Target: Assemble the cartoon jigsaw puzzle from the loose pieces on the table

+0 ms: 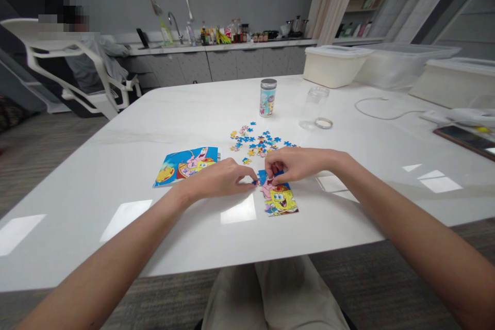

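A white table (124,144) fronts a grey kitchen counter (235,64). In the head view, the joined puzzle section (284,200) lies partly beneath the right hand (296,162), its long axis running away from the person. That hand's bent fingers touch its far end, grip unclear; the left hand (224,178) pinches a small piece (256,182) at its left edge. Beyond it are a lidded jar (267,102), contents hidden, and a clear jar (312,105).

Bare left hand (221,179), bare right hand (296,163), bare forearms (127,247), beige trousers (297,296)

White chair (20,27) at left; bottles (203,36) on counter (232,47); lidded bin (328,68) rightward.
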### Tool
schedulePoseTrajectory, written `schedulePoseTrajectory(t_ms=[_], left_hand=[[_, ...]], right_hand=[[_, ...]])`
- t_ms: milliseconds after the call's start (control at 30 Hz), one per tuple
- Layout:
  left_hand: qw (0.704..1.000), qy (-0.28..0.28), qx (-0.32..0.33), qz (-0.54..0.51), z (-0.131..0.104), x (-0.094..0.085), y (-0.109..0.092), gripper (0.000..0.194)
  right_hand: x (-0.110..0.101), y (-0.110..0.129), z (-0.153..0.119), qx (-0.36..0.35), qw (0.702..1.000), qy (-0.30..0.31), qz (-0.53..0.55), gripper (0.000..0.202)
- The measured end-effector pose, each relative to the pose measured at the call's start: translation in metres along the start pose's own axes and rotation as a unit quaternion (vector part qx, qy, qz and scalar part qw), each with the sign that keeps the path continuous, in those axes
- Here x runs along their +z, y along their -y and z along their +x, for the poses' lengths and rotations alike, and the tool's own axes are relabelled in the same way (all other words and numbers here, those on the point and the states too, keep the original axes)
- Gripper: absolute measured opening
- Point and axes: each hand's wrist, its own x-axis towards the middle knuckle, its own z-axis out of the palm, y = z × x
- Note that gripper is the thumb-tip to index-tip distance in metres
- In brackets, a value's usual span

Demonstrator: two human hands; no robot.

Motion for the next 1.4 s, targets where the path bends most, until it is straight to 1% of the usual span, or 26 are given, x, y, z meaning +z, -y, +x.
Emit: schedulePoseTrajectory(t_ms=[100, 200, 267, 300, 367, 467, 500, 567, 667, 733, 967, 1067, 1167, 1233, 1300, 1400], left_hand=[[1.000, -0.010, -0.012, 0.025, -0.002, -0.002, 0.001, 0.024], [0.999, -0.007, -0.019, 0.038, -0.003, -0.004, 0.002, 0.021], [0.999, 0.002, -0.018, 0.043, -0.004, -0.004, 0.003, 0.020], [0.999, 0.007, -0.017, 0.050, -0.004, -0.004, 0.003, 0.020], [0.997, 0.013, -0.016, 0.077, -0.005, -0.004, 0.002, 0.020], [0.993, 0.007, -0.016, 0.119, -0.006, -0.001, 0.002, 0.020], [0.992, 0.001, -0.014, 0.126, -0.007, 0.000, 0.002, 0.020], [0.990, -0.004, -0.007, 0.140, -0.008, 0.002, 0.002, 0.020], [0.988, -0.007, -0.003, 0.154, -0.009, 0.004, 0.002, 0.019], [0.987, -0.012, 0.000, 0.160, -0.008, 0.004, 0.002, 0.017], [0.984, -0.015, 0.003, 0.178, -0.006, 0.004, 0.002, 0.022], [0.981, -0.017, 0.006, 0.191, -0.006, 0.005, 0.003, 0.023], [0.981, -0.019, 0.005, 0.192, -0.007, 0.005, 0.002, 0.021], [0.983, -0.018, 0.011, 0.180, -0.007, 0.004, 0.001, 0.028], [0.986, -0.012, 0.026, 0.161, -0.008, 0.002, -0.001, 0.033], [0.989, -0.016, 0.047, 0.136, -0.007, 0.001, -0.002, 0.032]], right_hand=[[-0.001, 0.000, -0.001, -0.005, 1.000, -0.008, -0.007, 0.017], [-0.003, 0.001, -0.002, -0.008, 1.000, -0.027, -0.013, 0.016], [-0.004, 0.001, -0.002, -0.003, 0.998, -0.059, -0.019, 0.017], [-0.005, 0.001, -0.002, 0.007, 0.996, -0.087, -0.024, 0.017], [-0.005, 0.000, 0.000, 0.046, 0.985, -0.161, -0.045, 0.015], [-0.005, -0.009, 0.002, 0.144, 0.949, -0.266, -0.088, 0.014], [-0.005, -0.014, 0.003, 0.175, 0.936, -0.292, -0.095, 0.014], [-0.004, -0.026, 0.005, 0.234, 0.917, -0.308, -0.100, 0.018], [-0.004, -0.041, 0.005, 0.283, 0.898, -0.315, -0.120, 0.024], [-0.002, -0.046, 0.004, 0.303, 0.895, -0.300, -0.132, 0.027], [-0.004, -0.040, -0.001, 0.354, 0.889, -0.239, -0.166, 0.029], [-0.008, -0.041, -0.003, 0.359, 0.894, -0.221, -0.152, 0.028], [-0.012, -0.046, -0.006, 0.350, 0.905, -0.203, -0.135, 0.029], [-0.014, -0.048, -0.007, 0.336, 0.912, -0.199, -0.125, 0.028], [-0.014, -0.050, -0.008, 0.323, 0.918, -0.199, -0.115, 0.023], [-0.014, -0.051, -0.008, 0.310, 0.924, -0.197, -0.105, 0.015]])
